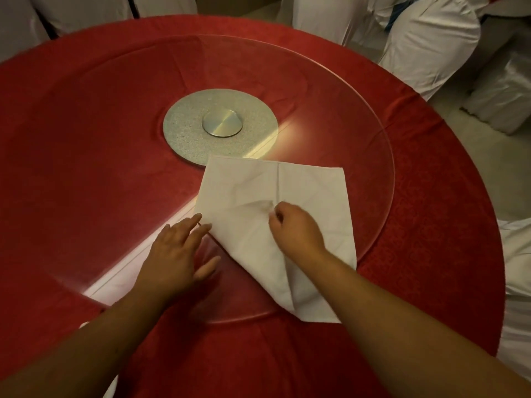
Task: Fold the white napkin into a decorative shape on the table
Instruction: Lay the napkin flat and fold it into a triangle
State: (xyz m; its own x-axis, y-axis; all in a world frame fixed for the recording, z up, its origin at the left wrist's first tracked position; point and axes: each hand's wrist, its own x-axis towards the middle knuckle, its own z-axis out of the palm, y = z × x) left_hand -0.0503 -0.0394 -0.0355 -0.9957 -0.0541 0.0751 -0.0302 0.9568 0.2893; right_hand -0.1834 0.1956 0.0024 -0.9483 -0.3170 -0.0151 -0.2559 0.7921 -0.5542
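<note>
The white napkin (247, 196) lies partly folded on the glass turntable (373, 145), near its front right rim. Its left flap is folded diagonally toward a centre seam. My right hand (296, 228) rests on the napkin's middle and pinches a corner of that flap between thumb and fingers. My left hand (178, 251) lies flat on the glass just left of the napkin, fingers spread, fingertips touching the folded left edge. The napkin's lower corner hangs over the glass rim onto the red tablecloth (71, 168).
A silver round hub (221, 123) sits at the turntable's centre, just beyond the napkin. White-covered chairs (431, 44) ring the table at the back and right. The table's front edge lies below my forearms.
</note>
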